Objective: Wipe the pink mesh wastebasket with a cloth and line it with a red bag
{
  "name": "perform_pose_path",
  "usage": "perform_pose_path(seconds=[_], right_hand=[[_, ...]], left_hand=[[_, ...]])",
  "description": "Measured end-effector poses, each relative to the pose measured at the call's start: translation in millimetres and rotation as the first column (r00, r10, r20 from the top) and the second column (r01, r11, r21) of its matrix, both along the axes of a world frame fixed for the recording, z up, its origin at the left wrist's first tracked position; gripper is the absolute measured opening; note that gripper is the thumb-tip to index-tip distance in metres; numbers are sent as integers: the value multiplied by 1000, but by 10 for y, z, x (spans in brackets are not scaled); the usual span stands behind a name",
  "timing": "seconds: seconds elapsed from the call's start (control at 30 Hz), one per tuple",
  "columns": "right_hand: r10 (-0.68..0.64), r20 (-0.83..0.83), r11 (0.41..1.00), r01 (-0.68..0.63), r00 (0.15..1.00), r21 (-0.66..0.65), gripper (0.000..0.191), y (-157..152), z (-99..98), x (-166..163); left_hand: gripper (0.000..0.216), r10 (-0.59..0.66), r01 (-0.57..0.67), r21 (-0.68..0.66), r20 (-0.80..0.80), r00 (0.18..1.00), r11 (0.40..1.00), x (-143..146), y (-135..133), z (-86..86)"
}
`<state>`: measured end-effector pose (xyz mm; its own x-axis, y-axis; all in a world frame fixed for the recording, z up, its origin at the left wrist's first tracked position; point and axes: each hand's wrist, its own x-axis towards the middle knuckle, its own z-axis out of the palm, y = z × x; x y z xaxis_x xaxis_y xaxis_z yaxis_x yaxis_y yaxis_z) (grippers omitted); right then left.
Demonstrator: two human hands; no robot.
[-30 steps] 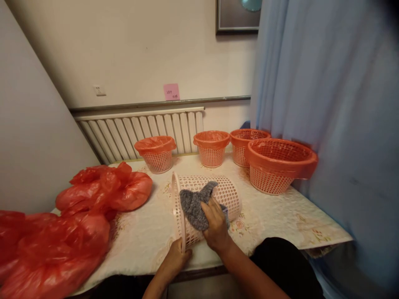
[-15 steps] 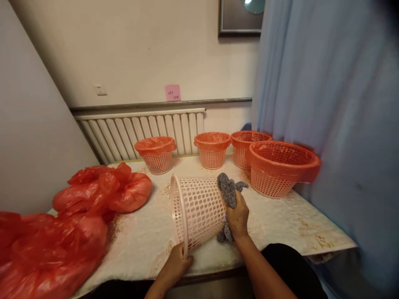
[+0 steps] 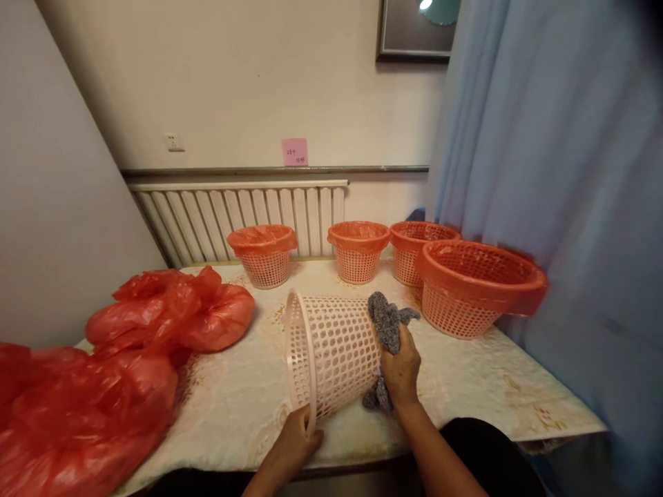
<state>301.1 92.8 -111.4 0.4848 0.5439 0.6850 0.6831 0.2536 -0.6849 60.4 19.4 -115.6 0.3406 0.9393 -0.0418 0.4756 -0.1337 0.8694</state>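
Observation:
A pale pink mesh basket (image 3: 331,348) lies on its side on the table, its mouth turned to the left. My left hand (image 3: 295,442) grips the basket's rim at the lower front. My right hand (image 3: 401,369) is closed on a grey cloth (image 3: 386,324) and presses it against the basket's bottom end. Part of the cloth hangs out below my hand.
Four mesh baskets lined with red bags stand along the back: (image 3: 264,255), (image 3: 357,250), (image 3: 417,248) and a large one (image 3: 474,283). Crumpled red plastic bags (image 3: 170,314) pile up at the left. A blue curtain (image 3: 559,179) hangs right; a radiator (image 3: 233,217) runs behind the table (image 3: 481,386).
My right hand has slid the cloth from the basket's side wall to its bottom end. The left hand keeps its hold on the rim. The view shifted slightly.

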Motion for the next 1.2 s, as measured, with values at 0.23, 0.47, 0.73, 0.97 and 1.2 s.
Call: perform_pose_path(seconds=[0.23, 0.47, 0.73, 0.97, 1.2], right_hand=[[0, 2, 1000, 0, 1000, 4, 48, -3, -21, -24], [19, 2, 1000, -19, 1000, 24, 48, -19, -61, -8], [32, -15, 999, -31, 999, 8, 51, -31, -56, 1], [43, -22, 999, -43, 999, 17, 49, -34, -57, 8], [44, -25, 999, -43, 999, 19, 50, -43, -58, 9]], left_hand=[[49, 16, -16, 9, 1, 1000, 1000, -23, 20, -91], [51, 0, -1, 26, 37, 999, 1000, -22, -2, -116], [57, 9, -9, 13, 35, 999, 1000, -1, -8, -121], [56, 21, -21, 6, 28, 999, 1000, 14, -30, -83], [55, 29, -29, 10, 28, 999, 1000, 23, -40, -102]])
